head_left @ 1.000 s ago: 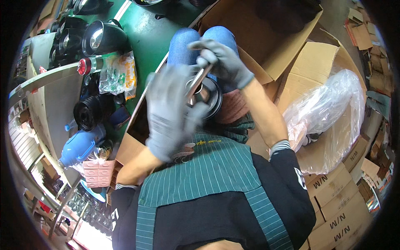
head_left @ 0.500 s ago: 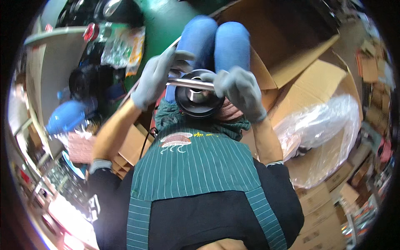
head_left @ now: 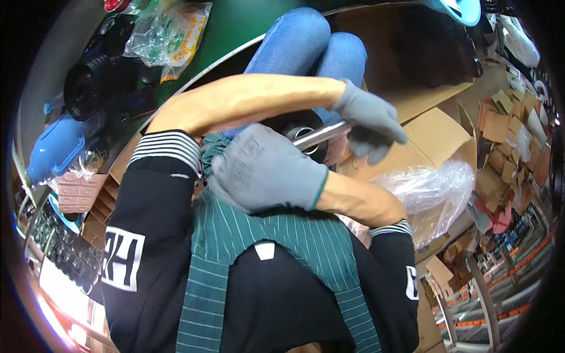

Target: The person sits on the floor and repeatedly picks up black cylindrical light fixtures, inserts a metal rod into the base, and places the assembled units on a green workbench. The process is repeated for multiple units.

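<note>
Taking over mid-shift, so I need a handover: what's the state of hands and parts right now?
Arms are crossed, both hands grey-gloved.
Left hand: closed on one end of the shiny metal bar.
Right hand: back up, covering the bar's other end; grip hidden.
The bar lies across the black round part on the lap.
Done: bar and part brought together.
Left: cannot tell whether they are joined.
</note>
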A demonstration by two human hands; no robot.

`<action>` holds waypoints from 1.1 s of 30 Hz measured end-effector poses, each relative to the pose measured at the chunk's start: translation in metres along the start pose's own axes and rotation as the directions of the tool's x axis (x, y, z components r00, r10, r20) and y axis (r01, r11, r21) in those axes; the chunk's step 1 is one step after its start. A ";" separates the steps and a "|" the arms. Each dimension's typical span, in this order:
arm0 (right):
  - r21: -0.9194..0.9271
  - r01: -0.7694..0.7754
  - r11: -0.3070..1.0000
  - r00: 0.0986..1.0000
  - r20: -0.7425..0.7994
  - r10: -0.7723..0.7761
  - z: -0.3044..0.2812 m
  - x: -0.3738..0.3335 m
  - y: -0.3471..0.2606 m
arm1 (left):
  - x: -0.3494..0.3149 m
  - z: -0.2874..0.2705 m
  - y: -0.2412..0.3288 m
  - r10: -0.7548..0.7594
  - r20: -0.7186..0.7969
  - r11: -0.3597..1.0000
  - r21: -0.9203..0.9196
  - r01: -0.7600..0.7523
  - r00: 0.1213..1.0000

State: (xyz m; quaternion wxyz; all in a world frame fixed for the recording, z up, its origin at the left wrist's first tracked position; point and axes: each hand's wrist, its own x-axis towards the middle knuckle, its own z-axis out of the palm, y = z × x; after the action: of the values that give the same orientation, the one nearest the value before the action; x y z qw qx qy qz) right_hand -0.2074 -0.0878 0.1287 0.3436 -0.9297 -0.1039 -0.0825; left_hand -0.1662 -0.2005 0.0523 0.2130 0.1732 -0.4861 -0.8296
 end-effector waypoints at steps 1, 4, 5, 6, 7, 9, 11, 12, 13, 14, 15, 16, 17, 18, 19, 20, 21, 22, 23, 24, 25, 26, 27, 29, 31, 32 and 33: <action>0.073 -0.065 0.995 0.994 0.094 0.058 -0.002 0.003 -0.001 | 0.004 -0.001 -0.004 0.047 -0.031 0.999 -0.002 -0.047 0.998; 0.252 -0.219 0.943 0.932 0.340 0.126 -0.034 0.006 -0.001 | 0.004 -0.002 -0.009 0.094 -0.140 0.993 0.086 -0.083 0.986; 0.457 -0.177 0.871 0.975 0.205 0.091 -0.041 -0.002 0.006 | -0.007 -0.002 -0.006 0.294 -0.227 0.920 0.331 -0.210 0.929; 0.622 -0.097 0.777 0.995 0.048 0.085 -0.048 -0.009 0.017 | -0.015 -0.006 -0.007 0.380 -0.327 0.871 0.441 -0.217 0.865; 0.926 -0.125 0.356 0.957 0.018 0.289 -0.054 -0.020 0.022 | -0.025 -0.011 -0.008 0.463 -0.426 0.817 0.546 -0.187 0.777; 0.997 0.065 0.045 0.772 -0.079 0.630 -0.033 -0.047 0.041 | -0.063 -0.019 -0.014 0.696 -0.508 0.614 0.787 -0.054 0.507; 0.941 0.328 -0.087 0.731 -0.195 0.654 -0.026 -0.052 0.072 | -0.148 -0.008 0.018 0.621 -0.661 0.496 0.748 0.442 0.422; 0.785 0.454 -0.422 0.813 -0.172 0.556 -0.034 -0.052 0.077 | -0.186 0.000 0.012 0.727 -0.514 0.197 0.791 0.579 0.455; 0.733 0.475 -0.487 0.805 -0.137 0.577 -0.030 -0.052 0.083 | -0.200 0.026 0.038 0.715 -0.419 0.024 0.815 0.579 0.560; 0.878 0.386 -0.282 0.500 0.058 0.864 -0.044 -0.025 0.060 | -0.215 0.052 0.062 0.686 -0.319 -0.147 0.819 0.554 0.654; 0.874 0.402 -0.273 0.480 0.052 0.876 -0.039 -0.021 0.064 | -0.205 0.091 0.087 0.529 -0.516 0.199 0.847 0.493 0.674; 0.871 0.407 -0.275 0.471 0.058 0.880 -0.036 -0.016 0.070 | -0.184 0.126 0.095 0.409 -0.654 0.309 0.755 0.578 0.637; 0.874 0.388 -0.293 0.514 0.059 0.856 -0.034 -0.014 0.070 | -0.165 0.158 0.096 0.331 -0.644 0.077 0.747 0.661 0.689; 0.922 0.304 -0.239 0.541 0.040 0.840 -0.035 -0.013 0.069 | -0.146 0.177 0.094 0.248 -0.638 -0.164 0.714 0.681 0.729; 0.929 0.293 -0.226 0.560 0.025 0.828 -0.031 -0.012 0.073 | -0.125 0.181 0.072 0.242 -0.701 -0.218 0.635 0.741 0.671; 0.934 0.291 -0.206 0.571 0.003 0.821 -0.023 -0.016 0.082 | -0.104 0.182 0.051 0.241 -0.750 -0.275 0.557 0.784 0.617; 0.898 0.358 -0.257 0.602 -0.012 0.798 -0.016 -0.022 0.098 | -0.088 0.188 0.052 0.174 -0.832 -0.262 0.477 0.839 0.527; 0.898 0.370 -0.240 0.603 -0.035 0.797 -0.013 -0.026 0.099 | -0.081 0.187 0.043 0.254 -0.843 -0.228 0.423 0.877 0.474; 0.897 0.383 -0.221 0.601 -0.060 0.797 -0.009 -0.028 0.101 | -0.073 0.182 0.029 0.331 -0.846 -0.189 0.374 0.908 0.417; 0.896 0.388 -0.214 0.605 -0.073 0.793 -0.005 -0.029 0.101 | -0.067 0.177 0.014 0.399 -0.849 -0.139 0.318 0.938 0.347; 0.878 0.423 -0.222 0.531 -0.042 0.846 -0.012 -0.026 0.103 | -0.061 0.173 0.006 0.410 -0.877 -0.151 0.208 0.966 0.253; 0.884 0.430 -0.183 0.539 -0.090 0.837 -0.016 -0.034 0.100 | -0.063 0.170 0.002 0.421 -0.884 -0.053 0.199 0.979 0.203; 0.886 0.442 -0.139 0.545 -0.143 0.826 -0.029 -0.040 0.089 | -0.071 0.169 0.006 0.407 -0.884 -0.034 0.238 0.971 0.231; 0.886 0.441 0.142 0.515 -0.379 0.769 -0.040 -0.077 0.089 | -0.091 0.168 0.011 0.405 -0.871 0.016 0.311 0.950 0.278; 0.773 0.309 0.554 0.274 -0.630 0.726 -0.030 -0.110 0.089 | -0.106 0.176 0.011 0.448 -0.842 -0.030 0.323 0.946 0.302; 0.838 0.381 0.391 0.199 -0.487 0.851 -0.019 -0.122 0.090 | -0.110 0.178 0.010 0.469 -0.825 -0.051 0.332 0.942 0.316; 0.836 0.534 0.122 0.304 -0.325 0.895 -0.002 -0.131 0.098 | -0.108 0.177 0.011 0.464 -0.819 -0.060 0.350 0.935 0.337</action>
State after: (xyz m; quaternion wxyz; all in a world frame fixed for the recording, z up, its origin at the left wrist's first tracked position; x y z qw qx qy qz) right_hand -0.3092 -0.1801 0.0396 0.8362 -0.2150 0.2578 -0.4338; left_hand -0.1601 -0.0192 0.1536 0.0135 0.7761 -0.6304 -0.0116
